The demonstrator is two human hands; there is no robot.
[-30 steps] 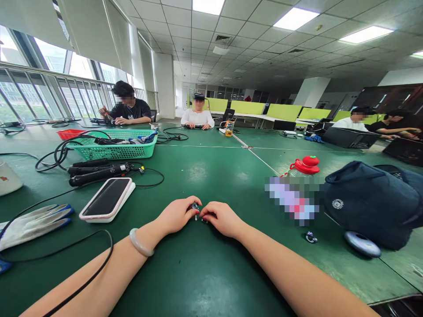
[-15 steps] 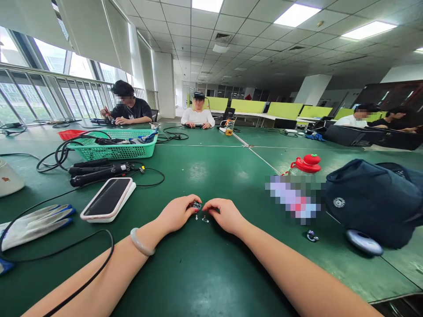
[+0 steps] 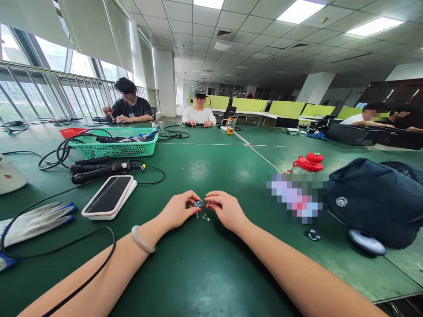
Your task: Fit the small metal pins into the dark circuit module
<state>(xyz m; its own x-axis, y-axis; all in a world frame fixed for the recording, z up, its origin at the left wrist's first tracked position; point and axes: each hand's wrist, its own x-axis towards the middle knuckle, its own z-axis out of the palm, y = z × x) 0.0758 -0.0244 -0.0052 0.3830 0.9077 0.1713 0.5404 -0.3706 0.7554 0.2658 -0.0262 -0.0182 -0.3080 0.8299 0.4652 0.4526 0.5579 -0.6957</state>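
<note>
Between thumb and fingers, my left hand grips a small dark circuit board just above the green table. Close by on the right is my right hand, its fingers bent and its thumb drawn near the fingertips beside the board. Whether anything is pinched there is too small to tell. Below the fingertips lie a small pale part and a small whitish rectangular piece, apart from each other.
A phone, a glove, black tool-like objects and a green basket lie to the left. A cable crosses my left forearm. A red-lidded jar and dark bag stand right. People sit further off.
The board has tilted in my left hand and shows more of its face. My right fingertips have risen slightly and straightened a little. The whole view has shifted slightly.
</note>
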